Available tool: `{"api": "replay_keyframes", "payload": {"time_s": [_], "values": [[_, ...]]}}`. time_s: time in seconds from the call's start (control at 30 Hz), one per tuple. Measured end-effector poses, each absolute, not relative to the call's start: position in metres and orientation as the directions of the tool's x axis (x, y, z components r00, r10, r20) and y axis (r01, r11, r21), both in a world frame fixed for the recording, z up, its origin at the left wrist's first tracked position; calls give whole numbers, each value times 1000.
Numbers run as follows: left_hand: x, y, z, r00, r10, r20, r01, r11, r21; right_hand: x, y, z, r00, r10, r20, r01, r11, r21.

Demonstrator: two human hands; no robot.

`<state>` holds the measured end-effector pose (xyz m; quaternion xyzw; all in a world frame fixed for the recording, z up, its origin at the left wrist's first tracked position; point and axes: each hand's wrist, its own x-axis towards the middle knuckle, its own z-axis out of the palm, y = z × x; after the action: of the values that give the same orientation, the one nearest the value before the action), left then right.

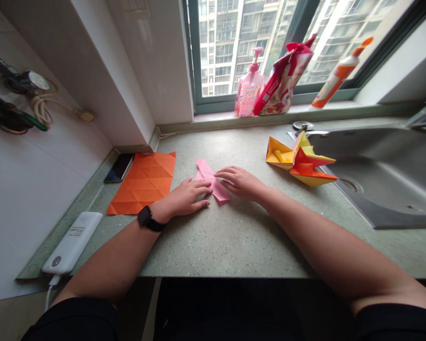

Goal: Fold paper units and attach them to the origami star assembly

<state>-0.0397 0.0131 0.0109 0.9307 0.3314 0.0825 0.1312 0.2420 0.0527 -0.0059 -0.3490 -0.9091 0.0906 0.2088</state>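
Note:
A pink sheet of paper (pixel 220 193), folded into a narrow shape with flaps, lies on the speckled counter in front of me. My left hand (pixel 188 195) rests on its left part, fingers stretched out and palm down. From the other side, my right hand (pixel 239 181) touches the paper's right edge with its fingertips, the fingers loosely bent and apart. Parts of the pink paper are hidden under the fingers. Left of my left hand is an orange sheet (pixel 145 182) covered in a grid of creases. A folded yellow and orange paper model (pixel 301 161) stands to the right.
A black phone (pixel 119 167) and a white power bank (pixel 73 242) with a cable lie at the left. The steel sink (pixel 386 175) borders the counter at the right. On the windowsill stand a pink pump bottle (pixel 248 92), a red pouch (pixel 286 80) and an orange-white bottle (pixel 337 80).

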Motion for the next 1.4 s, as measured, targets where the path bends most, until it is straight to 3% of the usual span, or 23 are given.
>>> {"api": "replay_keyframes", "payload": {"time_s": [0.27, 0.57, 0.93, 1.2, 1.4], "values": [[-35, 5, 21, 718, 695, 43, 671, -708, 220, 246, 47, 9, -784, 570, 247, 457, 798, -393], [-37, 7, 14, 693, 702, 165, 660, -710, 248, 249, 52, 4, -752, 608, 256, 514, 783, -350], [-32, 3, 18, 724, 668, 173, 644, -744, 178, 250, 56, 3, -726, 621, 296, 545, 782, -303], [-34, 6, 10, 772, 619, 144, 556, -767, 319, 253, 54, 6, -757, 590, 280, 499, 799, -335], [-36, 6, 8, 778, 612, 141, 543, -768, 339, 253, 53, 7, -750, 595, 289, 496, 795, -350]]}}
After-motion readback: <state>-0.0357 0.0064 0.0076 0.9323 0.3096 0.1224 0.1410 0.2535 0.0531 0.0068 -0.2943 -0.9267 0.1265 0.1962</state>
